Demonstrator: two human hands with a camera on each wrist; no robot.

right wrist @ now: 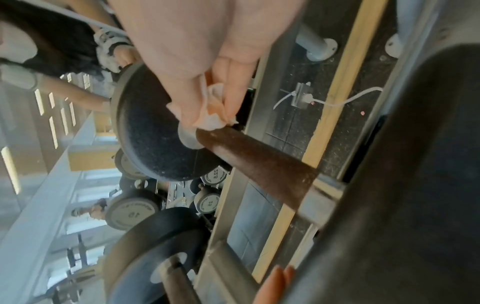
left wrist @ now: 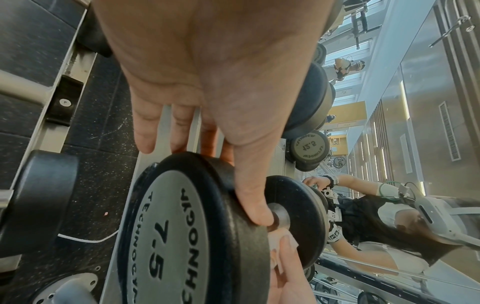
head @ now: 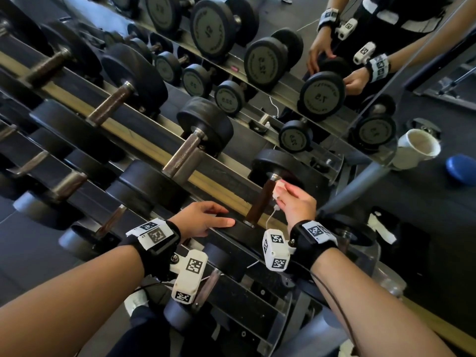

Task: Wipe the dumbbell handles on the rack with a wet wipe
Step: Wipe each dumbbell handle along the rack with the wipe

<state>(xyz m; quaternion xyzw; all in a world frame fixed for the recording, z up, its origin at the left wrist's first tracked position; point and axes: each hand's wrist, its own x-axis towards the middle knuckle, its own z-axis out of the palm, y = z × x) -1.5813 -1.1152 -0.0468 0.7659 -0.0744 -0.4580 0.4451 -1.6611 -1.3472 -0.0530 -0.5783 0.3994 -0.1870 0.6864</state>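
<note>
A black dumbbell marked 7.5 [left wrist: 176, 236] lies on the rack [head: 144, 143] at its right end, with a rusty brown handle [head: 260, 202]. My left hand [head: 226, 215] rests on the near head of this dumbbell, fingers fairly straight over the rim and thumb [left wrist: 254, 195] reaching toward the handle. My right hand [head: 280, 191] pinches a crumpled white wet wipe [head: 279, 188] against the far end of the handle, beside the far head [head: 278, 163]. The right wrist view shows the wipe [right wrist: 213, 111] bunched between my fingertips on top of the handle [right wrist: 259, 160].
Several more dumbbells [head: 185, 153] lie on the rack to the left, with lower tiers beneath. A mirror [head: 283, 60] behind the rack reflects the weights and my hands. On the floor at right stand a white cup [head: 417, 148] and a blue object [head: 461, 168].
</note>
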